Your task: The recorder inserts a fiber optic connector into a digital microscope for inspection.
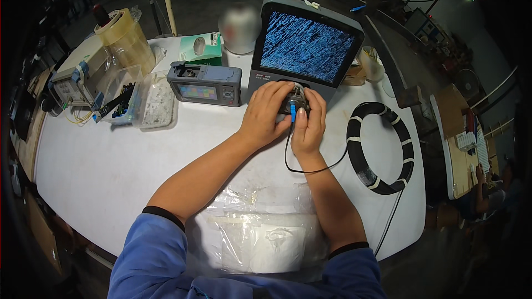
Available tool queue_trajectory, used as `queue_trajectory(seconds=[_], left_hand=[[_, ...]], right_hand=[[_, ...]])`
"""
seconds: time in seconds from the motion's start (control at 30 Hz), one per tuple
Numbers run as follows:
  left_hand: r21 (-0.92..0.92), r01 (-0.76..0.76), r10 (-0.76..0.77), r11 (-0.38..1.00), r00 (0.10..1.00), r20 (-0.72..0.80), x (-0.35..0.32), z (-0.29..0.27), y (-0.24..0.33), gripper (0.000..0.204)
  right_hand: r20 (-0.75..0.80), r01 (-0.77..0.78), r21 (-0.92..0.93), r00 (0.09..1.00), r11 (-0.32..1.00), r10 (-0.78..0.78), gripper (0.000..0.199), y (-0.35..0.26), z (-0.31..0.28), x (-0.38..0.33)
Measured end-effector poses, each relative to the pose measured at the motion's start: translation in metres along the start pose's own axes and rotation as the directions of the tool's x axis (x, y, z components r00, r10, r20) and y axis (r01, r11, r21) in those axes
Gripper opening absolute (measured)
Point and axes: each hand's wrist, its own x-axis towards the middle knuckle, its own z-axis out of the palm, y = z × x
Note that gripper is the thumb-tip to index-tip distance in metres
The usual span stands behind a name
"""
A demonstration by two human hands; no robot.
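Observation:
Both of my hands are at a dark round metal fixture (297,97) on the front of an upright grey screen unit (256,80). The screen (305,46) shows a blue and black streaked picture. My left hand (262,113) is closed about the fixture's left side. My right hand (309,130) grips it from the right, thumb in front. A blue fibre connector (293,112) stands in the fixture beside my right thumb. From it a thin black cable (286,152) loops under my right wrist to a black cable coil (408,152) bound with pale tape.
On the left stand a grey handheld instrument (206,84), a green box (213,44), a clear bin of connectors (124,99), a white-flecked tray (159,102) and tape rolls (124,33). A clear plastic bag (277,243) lies near me. Behind is a blurred white container (240,27).

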Motion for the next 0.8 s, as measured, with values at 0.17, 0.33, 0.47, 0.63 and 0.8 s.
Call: queue_trajectory(seconds=[0.17,0.33,0.47,0.63,0.8], left_hand=[[0.024,0.027,-0.028,0.999,1.000,0.013,0.000,-0.002,-0.004,0.071],[0.028,0.029,-0.029,0.999,0.999,0.028,0.000,-0.004,-0.004,0.071],[0.008,0.040,-0.040,0.999,0.999,0.021,0.000,-0.004,-0.003,0.070],[-0.008,0.063,-0.063,0.998,0.998,0.017,0.000,-0.003,-0.002,0.069],[0.003,0.067,-0.067,0.998,0.997,0.026,0.000,-0.003,-0.005,0.066]], right_hand=[[0.005,-0.011,0.011,1.000,1.000,0.011,0.039,0.001,0.001,-0.001],[-0.008,-0.015,0.000,1.000,1.000,0.015,0.039,0.002,0.000,-0.003],[-0.038,-0.142,0.093,0.989,0.985,0.146,0.037,0.006,0.004,-0.008],[-0.053,-0.337,0.070,0.939,0.939,0.341,0.022,0.006,0.002,-0.012],[-0.073,-0.332,0.017,0.940,0.943,0.332,0.020,0.009,0.002,-0.010]])
